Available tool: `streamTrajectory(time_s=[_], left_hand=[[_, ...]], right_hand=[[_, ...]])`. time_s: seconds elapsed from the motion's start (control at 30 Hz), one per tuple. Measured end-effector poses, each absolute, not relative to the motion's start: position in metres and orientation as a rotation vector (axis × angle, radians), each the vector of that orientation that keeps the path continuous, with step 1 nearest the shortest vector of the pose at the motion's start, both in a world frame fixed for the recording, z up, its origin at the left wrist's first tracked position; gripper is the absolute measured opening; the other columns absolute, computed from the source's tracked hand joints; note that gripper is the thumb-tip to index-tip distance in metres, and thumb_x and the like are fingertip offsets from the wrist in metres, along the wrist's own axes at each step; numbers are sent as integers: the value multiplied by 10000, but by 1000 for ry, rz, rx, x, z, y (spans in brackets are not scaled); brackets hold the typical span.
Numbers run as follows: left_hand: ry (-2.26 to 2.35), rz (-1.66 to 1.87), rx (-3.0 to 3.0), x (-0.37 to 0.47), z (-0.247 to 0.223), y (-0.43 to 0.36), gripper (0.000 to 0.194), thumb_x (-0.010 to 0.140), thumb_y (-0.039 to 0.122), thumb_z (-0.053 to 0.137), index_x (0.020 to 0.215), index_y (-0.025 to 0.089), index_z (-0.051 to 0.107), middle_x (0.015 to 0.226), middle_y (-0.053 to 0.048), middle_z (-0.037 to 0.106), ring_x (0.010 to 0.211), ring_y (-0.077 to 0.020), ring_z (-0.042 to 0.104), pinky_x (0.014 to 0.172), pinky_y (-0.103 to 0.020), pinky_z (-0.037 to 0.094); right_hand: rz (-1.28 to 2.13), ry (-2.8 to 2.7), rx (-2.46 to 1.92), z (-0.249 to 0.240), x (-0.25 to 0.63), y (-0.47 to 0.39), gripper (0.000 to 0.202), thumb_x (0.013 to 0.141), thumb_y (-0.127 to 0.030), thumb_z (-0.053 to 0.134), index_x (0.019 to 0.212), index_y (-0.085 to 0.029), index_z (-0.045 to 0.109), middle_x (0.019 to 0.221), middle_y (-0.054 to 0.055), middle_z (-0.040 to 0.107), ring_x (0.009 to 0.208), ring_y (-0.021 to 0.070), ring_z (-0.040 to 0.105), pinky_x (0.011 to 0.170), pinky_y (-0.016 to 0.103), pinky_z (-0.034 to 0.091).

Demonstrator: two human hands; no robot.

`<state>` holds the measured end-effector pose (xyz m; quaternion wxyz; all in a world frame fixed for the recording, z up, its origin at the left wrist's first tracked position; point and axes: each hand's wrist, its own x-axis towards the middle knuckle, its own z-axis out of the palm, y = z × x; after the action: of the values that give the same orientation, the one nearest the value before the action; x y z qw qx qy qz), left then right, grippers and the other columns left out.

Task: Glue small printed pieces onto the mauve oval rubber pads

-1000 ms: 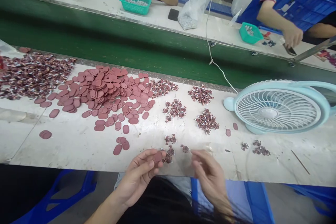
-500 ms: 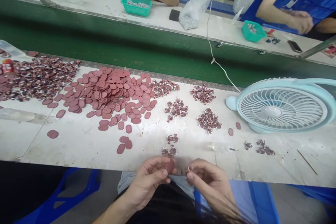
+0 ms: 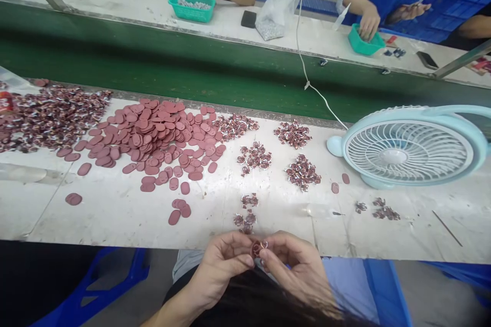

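At the table's front edge, my left hand (image 3: 226, 265) pinches a reddish oval piece (image 3: 255, 249). My right hand (image 3: 293, 265) holds a small ring-like part (image 3: 264, 246) against it, and the fingertips of both hands are close together. Just beyond them lie small clusters of brown and white parts (image 3: 245, 220). A large heap of flat reddish oval pieces (image 3: 153, 130) spreads to the left of centre. More piles of small parts (image 3: 303, 171) sit to the right of it.
A light blue fan (image 3: 408, 148) lies at the right. A clear bottle with a dark tip (image 3: 320, 211) is on the table (image 3: 126, 214). Many small parts (image 3: 57, 115) cover the far left. Across a green divider (image 3: 153, 61), people work beside green baskets (image 3: 193, 7).
My right hand has moved left and brought the ring-like part to the oval piece. Across the divider, a person's hand has moved into the right green basket. The view has shifted slightly.
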<state>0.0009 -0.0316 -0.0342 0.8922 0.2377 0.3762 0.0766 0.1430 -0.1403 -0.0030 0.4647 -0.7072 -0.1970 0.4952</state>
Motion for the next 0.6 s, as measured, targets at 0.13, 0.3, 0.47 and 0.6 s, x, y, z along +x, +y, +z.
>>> streamTrajectory(time_s=[0.13, 0.3, 0.47, 0.6], left_hand=[[801, 170, 557, 2, -32, -33, 287, 648, 292, 879, 729, 93, 688, 880, -56, 743, 702, -66, 647, 675, -168, 527], [794, 215, 604, 0, -34, -34, 229, 675, 295, 858, 713, 108, 731, 1091, -74, 744, 732, -70, 661, 653, -161, 527], [765, 199, 667, -3, -39, -34, 191, 701, 281, 838, 738, 117, 746, 1059, -75, 752, 715, -72, 656, 668, -174, 533], [759, 201, 701, -3, -37, -34, 180, 717, 282, 825, 730, 119, 750, 1018, -75, 753, 743, -89, 665, 674, -182, 535]], right_hand=[[1244, -451, -1692, -4, 143, -139, 286, 764, -440, 786, 909, -204, 713, 837, 53, 743, 753, 160, 708, 695, 244, 580], [1209, -460, -1674, 0, 141, -137, 276, 800, -450, 755, 902, -199, 701, 863, 57, 749, 775, 156, 719, 705, 233, 591], [1141, -580, -1737, -1, 143, -142, 201, 821, -405, 739, 908, -225, 720, 853, 30, 743, 748, 138, 719, 678, 203, 592], [1041, -717, -1751, -2, 144, -146, 137, 829, -348, 734, 927, -254, 716, 872, 12, 730, 741, 130, 715, 666, 202, 591]])
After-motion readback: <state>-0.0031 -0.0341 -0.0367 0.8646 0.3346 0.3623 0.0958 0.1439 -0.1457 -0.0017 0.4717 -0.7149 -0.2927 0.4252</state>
